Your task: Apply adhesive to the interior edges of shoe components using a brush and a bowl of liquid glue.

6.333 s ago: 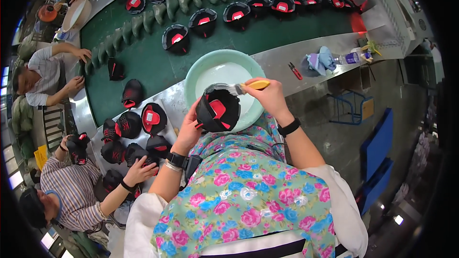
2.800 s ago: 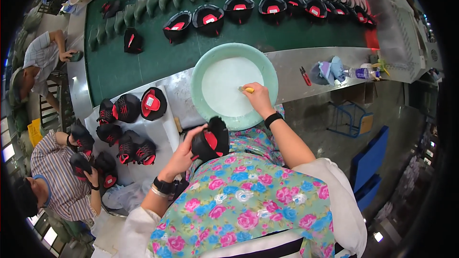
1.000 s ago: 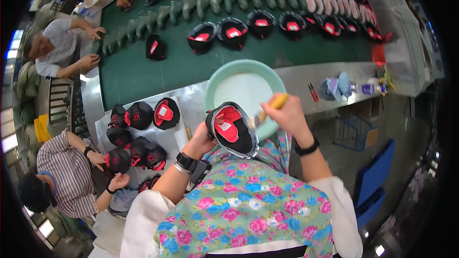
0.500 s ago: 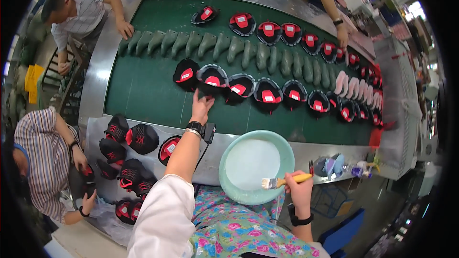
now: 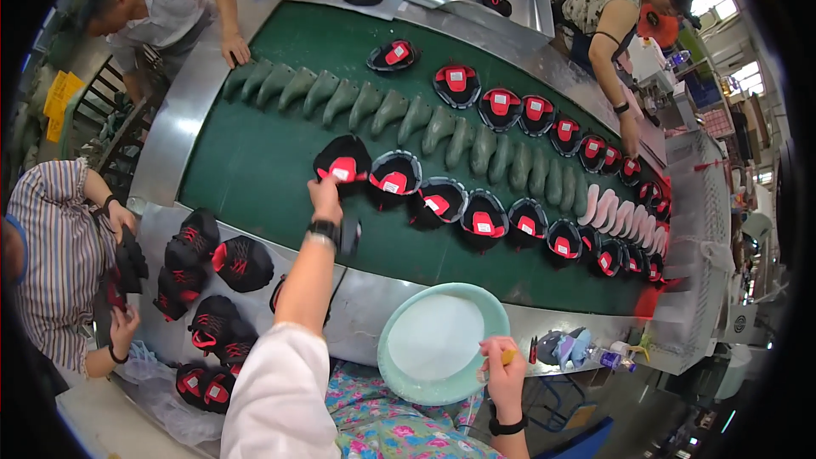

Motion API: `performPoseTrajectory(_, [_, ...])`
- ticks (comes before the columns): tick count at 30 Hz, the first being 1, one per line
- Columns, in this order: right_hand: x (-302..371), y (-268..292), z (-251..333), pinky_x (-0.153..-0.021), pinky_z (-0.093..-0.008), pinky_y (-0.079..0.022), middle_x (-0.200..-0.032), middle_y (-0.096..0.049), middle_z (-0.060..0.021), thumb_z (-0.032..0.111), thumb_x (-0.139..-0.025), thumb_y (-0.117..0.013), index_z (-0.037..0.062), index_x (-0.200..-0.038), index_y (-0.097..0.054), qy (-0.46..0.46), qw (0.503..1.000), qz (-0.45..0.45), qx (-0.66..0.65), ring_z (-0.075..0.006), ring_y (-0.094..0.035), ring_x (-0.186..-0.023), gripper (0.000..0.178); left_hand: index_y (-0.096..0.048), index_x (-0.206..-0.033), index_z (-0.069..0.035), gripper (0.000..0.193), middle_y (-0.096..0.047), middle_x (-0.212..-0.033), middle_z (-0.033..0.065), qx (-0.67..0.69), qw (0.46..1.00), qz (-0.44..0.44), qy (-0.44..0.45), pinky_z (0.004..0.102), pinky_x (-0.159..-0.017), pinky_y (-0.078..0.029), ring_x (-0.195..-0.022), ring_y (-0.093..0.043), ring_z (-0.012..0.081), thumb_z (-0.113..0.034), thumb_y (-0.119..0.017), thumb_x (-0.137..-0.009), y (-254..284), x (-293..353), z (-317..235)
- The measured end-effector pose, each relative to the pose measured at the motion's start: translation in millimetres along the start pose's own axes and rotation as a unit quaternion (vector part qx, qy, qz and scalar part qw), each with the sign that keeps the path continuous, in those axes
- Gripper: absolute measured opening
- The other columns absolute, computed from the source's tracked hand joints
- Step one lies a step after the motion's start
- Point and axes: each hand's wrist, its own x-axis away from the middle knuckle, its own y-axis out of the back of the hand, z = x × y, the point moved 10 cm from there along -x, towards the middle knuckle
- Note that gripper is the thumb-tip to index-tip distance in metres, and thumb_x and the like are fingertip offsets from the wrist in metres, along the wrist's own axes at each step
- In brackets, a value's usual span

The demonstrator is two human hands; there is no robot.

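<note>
My left hand reaches over the green belt and its fingers close on the near edge of a black shoe upper with a red lining and a white label. This upper is the leftmost of the near row. Close by on its right lies another black-and-red upper with a grey rim. My right hand is closed round a paintbrush, whose yellow handle shows above the fingers; its bristles cannot be made out. Beside that hand is a pale green basin holding white liquid.
Dark green shoe lasts line the belt's middle, with pale pink insoles to the right. More uppers form a far row. Finished-looking black shoes lie at left beside a striped-shirted co-worker. Two other people stand across the belt.
My left hand has moved left to the end upper and taken its edge. My right hand has turned, so the brush's bristles no longer show. The whole view has shifted.
</note>
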Motion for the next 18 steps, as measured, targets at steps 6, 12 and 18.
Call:
performPoseTrajectory(6, [4,-99,126,-0.08,-0.0357,-0.051,-0.11,-0.063,-0.0106,0.004,-0.077,-0.07,0.0035,-0.104,-0.066,0.376,0.884,0.047,0.273,-0.0292,-0.059,-0.097,0.027,-0.045,-0.11,0.0,0.042,-0.059,-0.1,0.0137,-0.175,0.954,0.197,-0.143,0.0364,-0.082,-0.047,-0.091,-0.058,0.023,-0.016,-0.068,-0.079,2,221,-8])
performPoseTrajectory(12, [33,-117,98,-0.075,-0.036,-0.053,-0.107,-0.066,-0.0081,0.009,-0.069,-0.078,0.0035,-0.101,-0.065,0.384,0.853,0.121,0.331,-0.0274,-0.062,-0.095,0.035,-0.044,-0.129,-0.003,0.04,-0.056,-0.109,0.005,-0.051,0.95,0.307,0.038,0.0278,-0.084,-0.047,-0.1,-0.055,0.0104,-0.014,-0.059,-0.093,48,341,-26])
performPoseTrajectory(18, [97,-104,124,-0.069,-0.0374,-0.054,-0.094,-0.065,-0.0114,0.008,-0.073,-0.073,0.0013,-0.099,-0.064,0.409,0.859,0.267,0.153,-0.0286,-0.062,-0.087,0.028,-0.006,-0.154,-0.013,0.08,-0.032,-0.149,0.0099,-0.125,0.774,0.611,-0.108,0.0346,-0.102,-0.043,-0.131,-0.042,0.0193,0.006,-0.05,-0.089,43,425,-70])
